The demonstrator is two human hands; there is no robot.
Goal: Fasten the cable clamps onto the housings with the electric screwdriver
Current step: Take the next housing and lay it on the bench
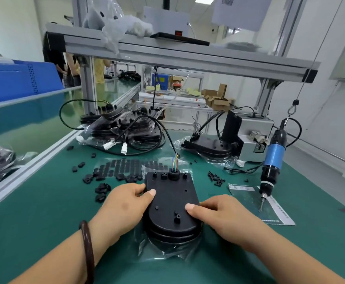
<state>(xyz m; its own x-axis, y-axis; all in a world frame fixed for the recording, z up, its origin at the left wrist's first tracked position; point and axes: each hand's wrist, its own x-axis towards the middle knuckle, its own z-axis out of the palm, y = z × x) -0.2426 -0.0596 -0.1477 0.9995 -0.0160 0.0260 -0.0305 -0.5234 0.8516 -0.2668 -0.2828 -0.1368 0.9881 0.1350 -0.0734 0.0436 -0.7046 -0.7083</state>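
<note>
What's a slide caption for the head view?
Left hand and right hand hold a black housing on the green mat; cable clamps lie left, electric screwdriver hangs unused at right.

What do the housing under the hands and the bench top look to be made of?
Housing: likely moulded black plastic, matte with a faint sheen; screw bosses are formed in it. Bench top: looks like a green rubber mat, dull, no glare.

Hidden at the grip
Fingertips of the left hand [124, 203] and right hand [225, 218] hide behind the top housing [171, 203]; lower housings [173, 235] show rims only. Right of the grip, the printed sheet [278, 211] is unreadable.
</note>
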